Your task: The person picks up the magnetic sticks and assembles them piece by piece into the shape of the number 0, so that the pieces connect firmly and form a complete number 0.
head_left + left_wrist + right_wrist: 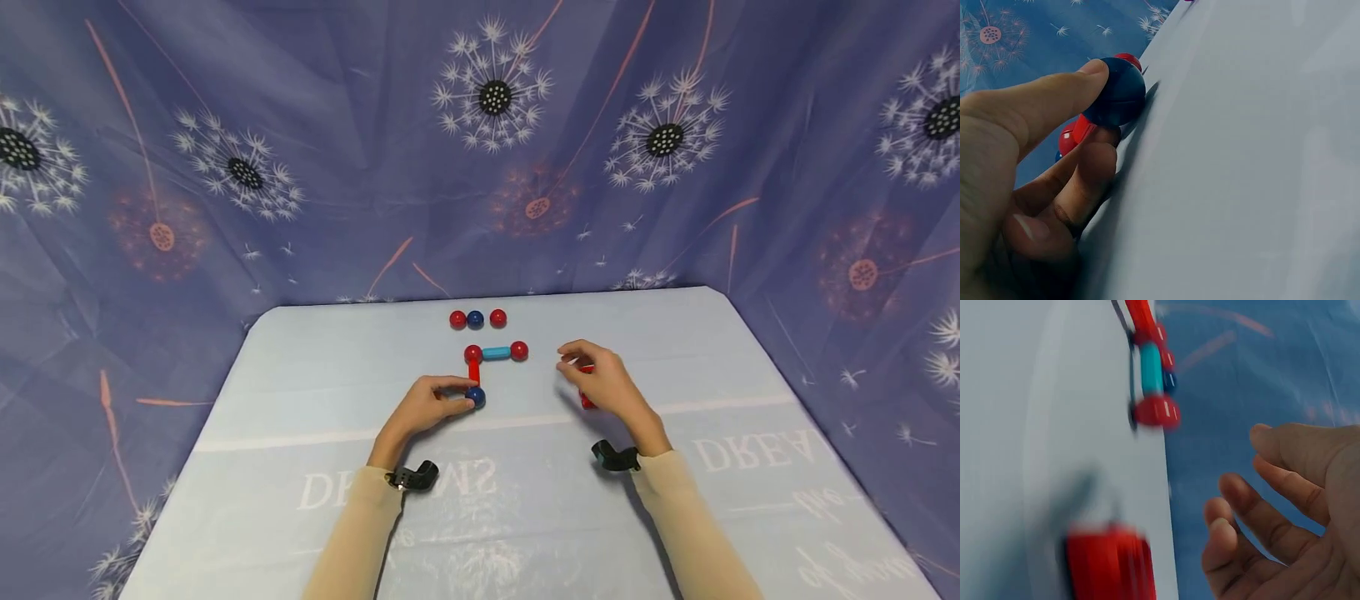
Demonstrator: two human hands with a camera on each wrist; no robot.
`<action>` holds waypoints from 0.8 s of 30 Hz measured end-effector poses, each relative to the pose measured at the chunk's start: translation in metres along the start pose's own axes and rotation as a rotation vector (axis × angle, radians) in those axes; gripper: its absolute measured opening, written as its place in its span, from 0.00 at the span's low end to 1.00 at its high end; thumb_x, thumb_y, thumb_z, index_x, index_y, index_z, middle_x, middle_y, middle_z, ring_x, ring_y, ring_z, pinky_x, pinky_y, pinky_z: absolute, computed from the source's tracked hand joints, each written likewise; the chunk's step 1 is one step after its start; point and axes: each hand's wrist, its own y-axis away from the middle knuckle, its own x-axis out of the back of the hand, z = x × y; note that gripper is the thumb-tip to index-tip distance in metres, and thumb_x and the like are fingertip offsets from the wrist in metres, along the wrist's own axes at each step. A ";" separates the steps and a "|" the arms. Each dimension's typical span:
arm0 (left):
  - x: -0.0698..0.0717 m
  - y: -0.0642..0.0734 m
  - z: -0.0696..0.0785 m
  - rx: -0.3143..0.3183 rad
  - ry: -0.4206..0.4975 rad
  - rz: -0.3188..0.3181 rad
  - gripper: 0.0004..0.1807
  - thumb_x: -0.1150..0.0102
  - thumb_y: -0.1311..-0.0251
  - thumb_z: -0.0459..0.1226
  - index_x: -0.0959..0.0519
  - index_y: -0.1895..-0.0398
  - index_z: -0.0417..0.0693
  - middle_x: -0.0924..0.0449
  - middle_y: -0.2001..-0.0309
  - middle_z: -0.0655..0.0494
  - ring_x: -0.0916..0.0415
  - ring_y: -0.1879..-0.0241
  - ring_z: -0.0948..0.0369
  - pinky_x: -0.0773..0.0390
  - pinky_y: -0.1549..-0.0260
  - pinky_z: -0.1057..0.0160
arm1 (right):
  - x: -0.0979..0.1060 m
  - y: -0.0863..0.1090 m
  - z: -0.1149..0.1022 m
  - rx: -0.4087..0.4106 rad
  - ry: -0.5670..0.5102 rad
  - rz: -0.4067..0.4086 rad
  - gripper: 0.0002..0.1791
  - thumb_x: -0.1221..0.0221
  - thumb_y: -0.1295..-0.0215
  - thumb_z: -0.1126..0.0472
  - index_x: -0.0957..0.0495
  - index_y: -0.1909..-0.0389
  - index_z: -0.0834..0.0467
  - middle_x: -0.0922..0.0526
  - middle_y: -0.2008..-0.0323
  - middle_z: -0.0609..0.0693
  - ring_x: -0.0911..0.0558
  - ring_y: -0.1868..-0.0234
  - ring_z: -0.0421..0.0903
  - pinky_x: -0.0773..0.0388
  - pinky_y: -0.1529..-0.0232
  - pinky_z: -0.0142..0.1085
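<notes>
My left hand pinches a dark blue ball between thumb and fingers, low over the table. From that ball a red rod runs back to a red ball. A light blue rod leads from there to another red ball, so the pieces form an L. To the right, my right hand hovers with loosely bent fingers and nothing between them. Red pieces lie on the table beneath it, partly hidden by the hand in the head view and blurred in the right wrist view.
Behind the L, a loose red ball, a blue ball and another red ball stand in a row. A pale printed cloth covers the table. A purple dandelion-patterned curtain hangs around its back and sides.
</notes>
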 end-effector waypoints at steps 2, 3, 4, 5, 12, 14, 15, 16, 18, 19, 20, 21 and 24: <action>0.001 0.003 -0.001 0.007 0.005 -0.004 0.18 0.25 0.41 0.43 0.12 0.46 0.57 0.13 0.46 0.51 0.31 0.83 0.65 0.31 0.82 0.68 | 0.011 0.004 0.010 -0.031 0.019 0.040 0.17 0.36 0.28 0.57 0.19 0.43 0.60 0.14 0.50 0.58 0.16 0.53 0.56 0.18 0.50 0.50; 0.001 0.004 -0.001 0.009 0.005 -0.007 0.19 0.25 0.41 0.43 0.12 0.46 0.57 0.13 0.46 0.51 0.30 0.83 0.64 0.31 0.82 0.68 | 0.016 0.005 0.016 -0.045 0.033 0.057 0.17 0.36 0.28 0.57 0.19 0.43 0.60 0.14 0.50 0.59 0.16 0.53 0.56 0.19 0.51 0.50; 0.001 0.004 -0.002 0.011 0.006 -0.010 0.19 0.26 0.41 0.43 0.12 0.46 0.57 0.13 0.46 0.51 0.30 0.83 0.64 0.31 0.82 0.68 | 0.020 0.005 0.022 -0.059 0.045 0.065 0.18 0.36 0.28 0.57 0.19 0.42 0.61 0.14 0.50 0.60 0.16 0.53 0.57 0.19 0.53 0.49; 0.001 0.005 -0.002 0.012 0.009 -0.014 0.19 0.26 0.41 0.43 0.12 0.46 0.57 0.14 0.46 0.50 0.30 0.83 0.64 0.30 0.82 0.68 | 0.023 0.006 0.028 -0.074 0.060 0.070 0.18 0.37 0.27 0.57 0.20 0.42 0.62 0.15 0.49 0.61 0.17 0.53 0.57 0.20 0.54 0.47; 0.001 0.003 -0.001 0.017 -0.002 -0.003 0.18 0.27 0.41 0.41 0.12 0.46 0.57 0.14 0.47 0.51 0.34 0.84 0.65 0.34 0.82 0.69 | 0.033 0.003 0.060 -0.191 0.088 -0.019 0.22 0.40 0.26 0.52 0.21 0.38 0.60 0.18 0.43 0.63 0.19 0.45 0.62 0.20 0.46 0.54; 0.000 0.002 -0.001 0.013 0.000 0.006 0.18 0.27 0.41 0.40 0.12 0.46 0.57 0.13 0.47 0.51 0.36 0.84 0.64 0.35 0.82 0.69 | 0.033 0.002 0.066 -0.195 0.088 -0.047 0.21 0.41 0.25 0.54 0.21 0.38 0.60 0.18 0.44 0.63 0.19 0.44 0.62 0.21 0.45 0.56; -0.001 0.002 -0.001 0.014 -0.001 0.006 0.18 0.27 0.41 0.41 0.12 0.46 0.58 0.13 0.48 0.52 0.37 0.84 0.64 0.35 0.82 0.69 | 0.033 0.002 0.068 -0.192 0.093 -0.053 0.20 0.41 0.25 0.55 0.21 0.38 0.60 0.17 0.44 0.63 0.18 0.45 0.62 0.21 0.46 0.55; -0.001 0.001 -0.001 0.014 -0.003 0.000 0.18 0.27 0.40 0.41 0.12 0.46 0.58 0.14 0.47 0.52 0.37 0.83 0.64 0.35 0.81 0.69 | 0.033 0.002 0.069 -0.189 0.103 -0.052 0.19 0.41 0.25 0.56 0.20 0.39 0.60 0.17 0.45 0.63 0.18 0.46 0.61 0.21 0.47 0.55; -0.002 0.001 -0.001 0.021 -0.001 -0.015 0.18 0.27 0.40 0.42 0.12 0.45 0.58 0.14 0.47 0.52 0.36 0.83 0.65 0.33 0.81 0.69 | 0.032 0.001 0.072 -0.187 0.122 -0.047 0.17 0.42 0.26 0.58 0.19 0.41 0.60 0.16 0.47 0.63 0.17 0.49 0.59 0.21 0.48 0.52; -0.003 0.001 -0.002 0.022 -0.002 -0.022 0.18 0.27 0.40 0.42 0.12 0.45 0.59 0.14 0.47 0.52 0.36 0.83 0.65 0.33 0.81 0.69 | 0.031 0.001 0.074 -0.186 0.127 -0.041 0.16 0.42 0.26 0.59 0.18 0.43 0.60 0.15 0.48 0.63 0.17 0.50 0.59 0.21 0.49 0.52; -0.003 0.001 -0.002 0.020 -0.001 -0.025 0.18 0.27 0.40 0.42 0.13 0.45 0.59 0.13 0.47 0.52 0.35 0.83 0.65 0.32 0.81 0.69 | 0.030 0.001 0.075 -0.185 0.131 -0.032 0.15 0.42 0.26 0.60 0.17 0.44 0.60 0.15 0.48 0.63 0.17 0.51 0.58 0.21 0.49 0.51; -0.003 0.001 -0.002 0.016 0.001 -0.022 0.18 0.27 0.40 0.42 0.13 0.45 0.59 0.13 0.47 0.52 0.35 0.84 0.65 0.32 0.81 0.69 | 0.029 0.000 0.076 -0.179 0.136 -0.023 0.15 0.42 0.26 0.61 0.16 0.45 0.60 0.14 0.49 0.63 0.16 0.51 0.58 0.21 0.49 0.51; -0.001 0.002 -0.003 0.004 0.005 -0.001 0.18 0.27 0.40 0.42 0.12 0.46 0.57 0.13 0.47 0.51 0.36 0.84 0.65 0.33 0.82 0.68 | 0.027 -0.002 0.078 -0.161 0.135 -0.003 0.13 0.42 0.26 0.62 0.15 0.48 0.60 0.14 0.50 0.63 0.16 0.51 0.60 0.21 0.48 0.53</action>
